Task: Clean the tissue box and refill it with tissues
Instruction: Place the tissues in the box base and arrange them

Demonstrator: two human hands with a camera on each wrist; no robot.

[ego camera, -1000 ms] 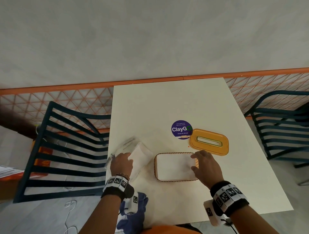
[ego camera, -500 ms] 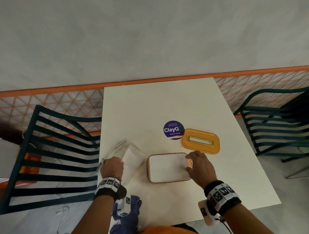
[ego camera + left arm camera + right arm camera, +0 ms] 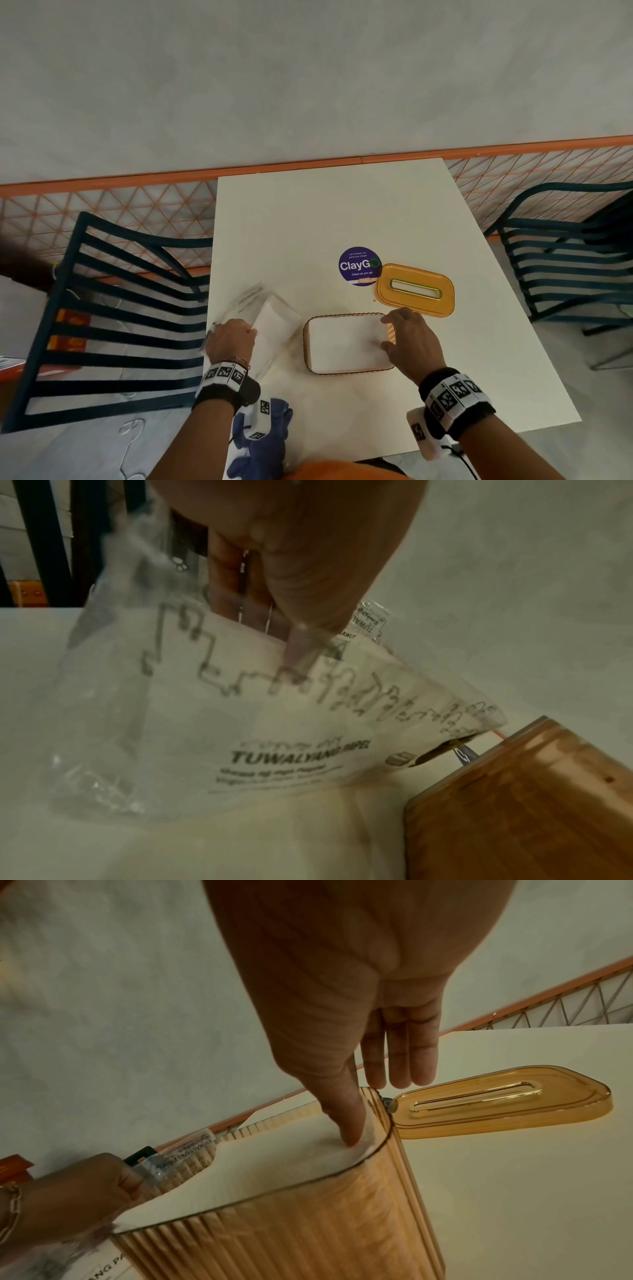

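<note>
The amber ribbed tissue box (image 3: 306,342) stands without its lid near the table's front, filled to the rim with white tissues (image 3: 342,346). My right hand (image 3: 394,332) is at its right end: in the right wrist view the thumb presses down on the tissues (image 3: 267,1164), while the straight fingers (image 3: 400,1056) hang beyond the box (image 3: 291,1245). Just left of the box, my left hand (image 3: 236,337) grips a clear printed plastic tissue pack (image 3: 270,318). The pack (image 3: 240,723) is pinched at its opening. The amber lid (image 3: 383,291) lies flat behind the box.
A purple round ClayGo sticker (image 3: 359,265) is on the white table (image 3: 342,212) beside the lid. A blue cloth (image 3: 263,442) hangs at the near table edge. Dark slatted chairs stand left (image 3: 102,325) and right (image 3: 565,267). An orange lattice railing (image 3: 102,212) runs behind.
Both hands keep their places on the pack and the box. Only the head view has shifted a little.
</note>
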